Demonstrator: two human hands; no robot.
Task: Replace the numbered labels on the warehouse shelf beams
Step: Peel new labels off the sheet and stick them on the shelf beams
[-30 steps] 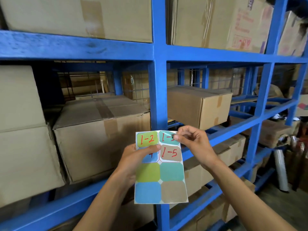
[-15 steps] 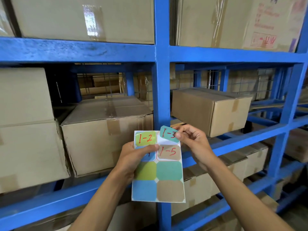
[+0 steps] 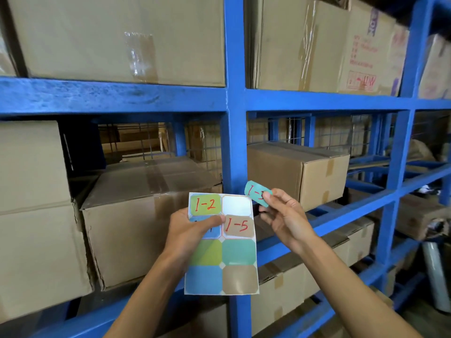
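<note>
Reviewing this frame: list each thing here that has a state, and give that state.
Teal label: peeled off, pinched in right hand.
Sticker sheet: held by left hand; top right slot bare.
1-2 label: on sheet.
1-5 label: on sheet.
Box beside post: taped shut.

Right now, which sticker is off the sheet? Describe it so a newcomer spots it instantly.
Find the blue upright post of the shelving in the middle of the view; just below its midpoint the left hand holds a sticker sheet. The peeled sticker is pinched in the right hand, above the sheet's blank white slot. It is the only teal label with red writing, and the only one lifted clear of the backing.
</note>
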